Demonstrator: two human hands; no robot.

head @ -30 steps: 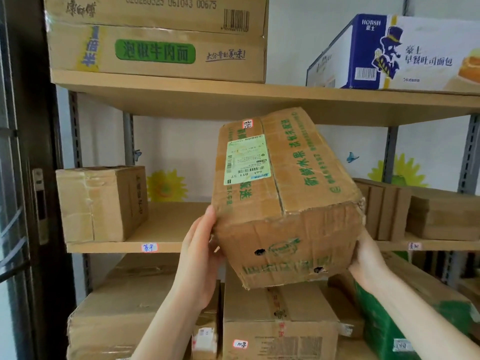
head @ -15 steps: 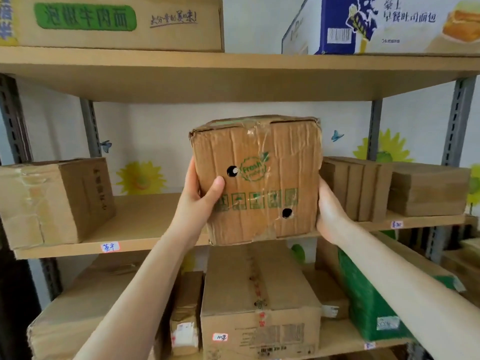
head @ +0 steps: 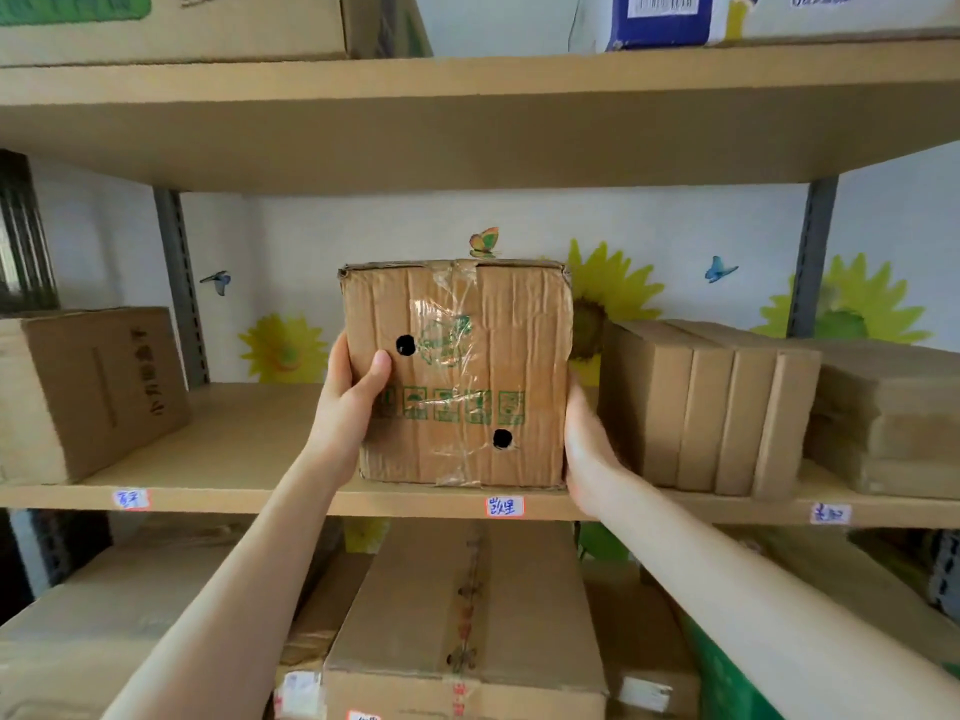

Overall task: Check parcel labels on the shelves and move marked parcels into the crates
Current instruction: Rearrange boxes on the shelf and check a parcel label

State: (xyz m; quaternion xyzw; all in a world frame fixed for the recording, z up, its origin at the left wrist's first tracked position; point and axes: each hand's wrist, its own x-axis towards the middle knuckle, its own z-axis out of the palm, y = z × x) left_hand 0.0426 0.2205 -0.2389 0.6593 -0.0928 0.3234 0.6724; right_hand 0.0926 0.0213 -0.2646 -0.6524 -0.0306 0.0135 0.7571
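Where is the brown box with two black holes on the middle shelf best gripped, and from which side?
By its two side walls, reaching in from the front, one hand per side. The box is too wide for one hand, shows no handle, and has room at both sides. The left hand and right hand hold it so.

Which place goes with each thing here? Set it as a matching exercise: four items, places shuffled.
1 holed parcel
2 upright flat boxes
3 blue carton
4 long taped box

A top shelf, right end
B below the middle shelf, under the parcel
C between left hand and right hand
D middle shelf, right of the parcel

Pairs: 1-C, 2-D, 3-A, 4-B
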